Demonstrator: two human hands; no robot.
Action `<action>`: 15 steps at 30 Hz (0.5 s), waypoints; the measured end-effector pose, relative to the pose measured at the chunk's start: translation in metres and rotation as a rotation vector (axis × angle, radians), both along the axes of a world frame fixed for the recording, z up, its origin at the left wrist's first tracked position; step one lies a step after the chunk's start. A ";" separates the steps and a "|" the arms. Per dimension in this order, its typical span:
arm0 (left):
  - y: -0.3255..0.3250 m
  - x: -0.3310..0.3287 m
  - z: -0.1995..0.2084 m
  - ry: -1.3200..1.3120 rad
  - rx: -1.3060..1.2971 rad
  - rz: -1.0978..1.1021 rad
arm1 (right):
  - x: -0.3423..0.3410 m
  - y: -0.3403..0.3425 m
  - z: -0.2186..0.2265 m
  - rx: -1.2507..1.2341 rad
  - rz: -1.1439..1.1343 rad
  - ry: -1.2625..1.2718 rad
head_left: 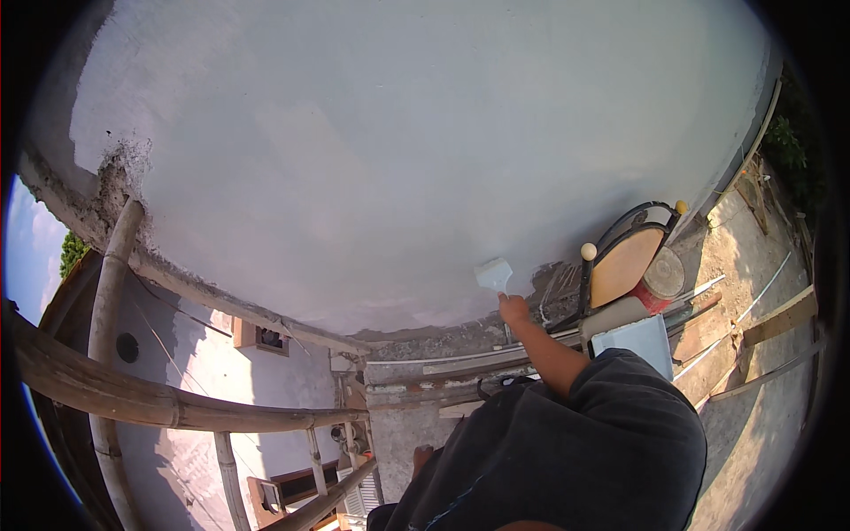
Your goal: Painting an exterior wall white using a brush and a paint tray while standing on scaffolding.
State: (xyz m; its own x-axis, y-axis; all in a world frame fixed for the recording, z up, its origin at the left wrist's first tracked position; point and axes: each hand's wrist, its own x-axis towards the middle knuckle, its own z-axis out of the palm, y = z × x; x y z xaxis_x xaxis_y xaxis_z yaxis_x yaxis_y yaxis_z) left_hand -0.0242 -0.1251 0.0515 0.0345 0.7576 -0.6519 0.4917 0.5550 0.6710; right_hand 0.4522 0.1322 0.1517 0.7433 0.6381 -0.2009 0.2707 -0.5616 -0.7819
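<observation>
Right hand: fingers closed round the handle of a wide, pale brush. Brush sits at the lower part of the big grey-white wall, right of center in the head view, head pointing up and slightly left. It looks to be on the wall or very near it; exact contact can't be confirmed. Right forearm is bare, coming out of a dark shirt.

Left hand: low, beside the shirt, mostly hidden. Can't tell whether it holds anything or how wide it is.

Wall coat is pale and uneven; a darker rough patch shows just right of the brush, and bare grey runs along the bottom edge.

Right side: chair with black frame and tan backrest, close to the wall. Red bucket just behind it, partly covered by the backrest. Pale blue tray nearer the body, next to the right shoulder. Long thin sticks lie beyond.

Left side: bamboo railing, with a bamboo pole crossing it.
</observation>
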 end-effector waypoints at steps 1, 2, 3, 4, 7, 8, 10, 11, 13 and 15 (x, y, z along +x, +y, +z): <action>0.031 0.014 -0.004 -0.327 -0.122 0.400 | -0.003 -0.001 0.006 0.020 0.042 -0.019; 0.032 0.013 -0.005 -0.330 -0.120 0.406 | -0.002 0.004 0.016 0.023 0.050 -0.021; 0.026 0.012 -0.015 0.057 0.150 -0.305 | 0.003 0.008 0.024 0.068 0.026 0.080; 0.005 -0.003 -0.018 0.483 0.413 -0.967 | -0.013 0.024 0.036 0.128 0.052 0.205; 0.031 0.025 0.027 0.485 0.316 -0.995 | -0.011 0.014 0.084 0.254 0.044 0.237; 0.036 0.029 0.036 0.494 0.270 -0.999 | -0.013 0.008 0.103 0.252 0.044 0.238; 0.039 0.034 0.045 0.503 0.177 -1.012 | -0.014 -0.005 0.138 0.567 0.092 0.453; 0.039 0.035 0.045 0.505 0.130 -1.022 | -0.012 -0.006 0.147 0.560 0.086 0.449; 0.035 0.035 0.049 0.521 0.040 -1.014 | -0.010 0.001 0.165 0.782 0.144 0.501; 0.027 0.019 0.018 0.448 -0.025 -0.538 | -0.005 0.016 0.162 0.702 0.128 0.485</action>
State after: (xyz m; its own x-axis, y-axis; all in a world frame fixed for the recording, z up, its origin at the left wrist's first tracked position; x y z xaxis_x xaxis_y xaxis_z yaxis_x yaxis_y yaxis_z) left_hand -0.0056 -0.0981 0.0694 0.1249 0.6951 -0.7080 0.9287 0.1692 0.3299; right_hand 0.4470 0.1479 0.3135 0.5910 0.8066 -0.0053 -0.1546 0.1068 -0.9822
